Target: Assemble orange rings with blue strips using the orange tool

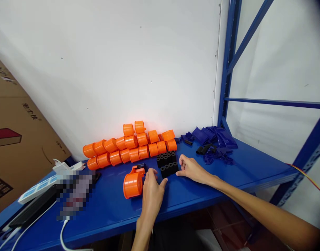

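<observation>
The left hand (152, 195) is being held beside a single orange cup (132, 185) on the blue table (107, 205), thumb and fingers parted. The right hand (195, 170) is being held beside black tubes (168, 166), fingers curled; whether anything is being pinched cannot be told. Behind, piled cups (134, 154) are being supported by the table.

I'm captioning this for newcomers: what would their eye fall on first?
Probably the bright orange cups, piled in rows by the white wall. Next, perhaps, the lone cup beside the left hand, and the black tubes between it and the right hand. Dark blue pieces lie farther right on the blue table.
</observation>
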`<control>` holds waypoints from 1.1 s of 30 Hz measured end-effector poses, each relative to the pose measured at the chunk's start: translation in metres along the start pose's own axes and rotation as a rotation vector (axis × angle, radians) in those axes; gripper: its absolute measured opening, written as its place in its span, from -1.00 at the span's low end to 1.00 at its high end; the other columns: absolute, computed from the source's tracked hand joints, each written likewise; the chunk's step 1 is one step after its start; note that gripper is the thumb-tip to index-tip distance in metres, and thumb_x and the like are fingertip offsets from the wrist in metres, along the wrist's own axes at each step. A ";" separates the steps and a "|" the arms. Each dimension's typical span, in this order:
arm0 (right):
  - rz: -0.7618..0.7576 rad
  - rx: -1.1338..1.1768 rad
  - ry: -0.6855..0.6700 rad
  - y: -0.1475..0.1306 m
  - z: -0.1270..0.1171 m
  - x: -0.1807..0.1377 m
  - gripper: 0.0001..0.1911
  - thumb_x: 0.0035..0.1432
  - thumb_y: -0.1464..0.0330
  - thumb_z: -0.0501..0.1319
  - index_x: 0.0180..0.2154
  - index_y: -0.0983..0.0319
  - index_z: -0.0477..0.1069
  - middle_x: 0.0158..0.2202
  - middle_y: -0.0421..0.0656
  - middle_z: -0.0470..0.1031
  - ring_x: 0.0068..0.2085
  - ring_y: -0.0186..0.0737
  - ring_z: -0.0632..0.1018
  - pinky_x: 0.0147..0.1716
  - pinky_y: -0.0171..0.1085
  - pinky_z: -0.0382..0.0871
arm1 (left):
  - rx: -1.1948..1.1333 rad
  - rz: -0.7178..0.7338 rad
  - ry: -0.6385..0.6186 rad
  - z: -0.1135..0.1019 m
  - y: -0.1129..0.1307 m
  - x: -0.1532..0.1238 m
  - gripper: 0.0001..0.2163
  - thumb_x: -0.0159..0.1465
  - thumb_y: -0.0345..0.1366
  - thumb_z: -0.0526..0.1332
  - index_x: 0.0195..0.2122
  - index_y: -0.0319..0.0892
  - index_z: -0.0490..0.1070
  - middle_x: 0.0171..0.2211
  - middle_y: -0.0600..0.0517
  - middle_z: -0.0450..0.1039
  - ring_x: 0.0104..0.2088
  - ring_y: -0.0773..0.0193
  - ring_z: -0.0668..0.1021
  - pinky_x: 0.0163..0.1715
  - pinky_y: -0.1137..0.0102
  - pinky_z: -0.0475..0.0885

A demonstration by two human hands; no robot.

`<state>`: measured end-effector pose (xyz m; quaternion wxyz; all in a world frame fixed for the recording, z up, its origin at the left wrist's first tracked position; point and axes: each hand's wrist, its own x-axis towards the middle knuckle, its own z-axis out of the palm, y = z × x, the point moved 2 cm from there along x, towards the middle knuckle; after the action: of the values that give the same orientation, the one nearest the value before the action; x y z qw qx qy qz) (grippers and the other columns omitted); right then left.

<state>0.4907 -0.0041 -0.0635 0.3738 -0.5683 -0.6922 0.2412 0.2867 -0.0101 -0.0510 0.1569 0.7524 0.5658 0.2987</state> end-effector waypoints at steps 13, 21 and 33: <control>0.132 -0.190 0.147 -0.004 0.013 0.005 -0.60 -0.01 0.21 0.37 -0.41 0.14 0.13 -0.49 -0.29 0.45 -0.45 -0.25 0.45 -0.50 -0.33 0.02 | 0.347 -0.119 0.019 0.011 0.022 0.002 -0.65 0.31 -0.06 0.11 -0.03 -0.22 0.25 -0.31 -0.24 0.58 -0.23 -0.15 0.62 -0.42 0.27 0.31; 0.132 -0.204 0.154 -0.006 0.020 0.017 -0.62 -0.01 0.23 0.38 -0.43 0.16 0.15 -0.48 -0.29 0.47 -0.44 -0.27 0.46 -0.50 -0.33 0.00 | 0.328 -0.069 -0.019 0.009 0.013 0.020 -0.72 0.31 -0.13 0.14 -0.06 -0.20 0.26 -0.29 -0.19 0.58 -0.25 -0.09 0.62 -0.47 0.31 0.26; 0.167 -0.226 0.181 -0.009 0.019 0.022 -0.59 0.01 0.20 0.38 -0.53 0.19 0.15 -0.52 -0.26 0.42 -0.47 -0.30 0.40 -0.50 -0.34 -0.02 | 0.327 -0.086 -0.016 0.004 0.007 0.030 -0.76 0.31 -0.18 0.16 -0.09 -0.22 0.30 -0.26 -0.19 0.57 -0.23 0.00 0.61 -0.40 0.33 0.27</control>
<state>0.4681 0.0167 -0.0629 0.3471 -0.6815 -0.6289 0.1399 0.2999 0.0166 -0.0423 0.0495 0.7453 0.6373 0.1897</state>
